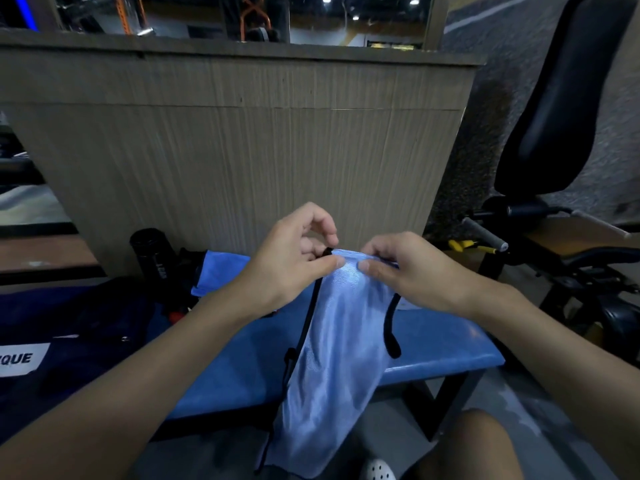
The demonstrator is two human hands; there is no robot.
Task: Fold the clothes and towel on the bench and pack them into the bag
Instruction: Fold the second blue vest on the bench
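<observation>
Two hands hold one light-blue garment (339,358) up by its top edge at the centre of the view. The left hand (294,258) pinches the upper left corner between thumb and fingers, beside a black cord end. The right hand (412,268) pinches the upper right corner, thumb on the front of the cloth. The hands are near each other but apart.

The garment hangs from the hands toward 6 o'clock, in front of the blue bench (450,348), and its lower edge drops below the seat. Two black cords (304,327) hang along its left and right sides.

A folded blue towel (221,271) lies on the bench just beyond the left wrist, at 10 o'clock from the garment. A dark navy bag (86,334) with a white label rests on the bench at 9 o'clock. A black bottle (152,254) stands behind it against a wooden panel (242,150). A black padded machine seat (571,98) rises at 2 o'clock.
</observation>
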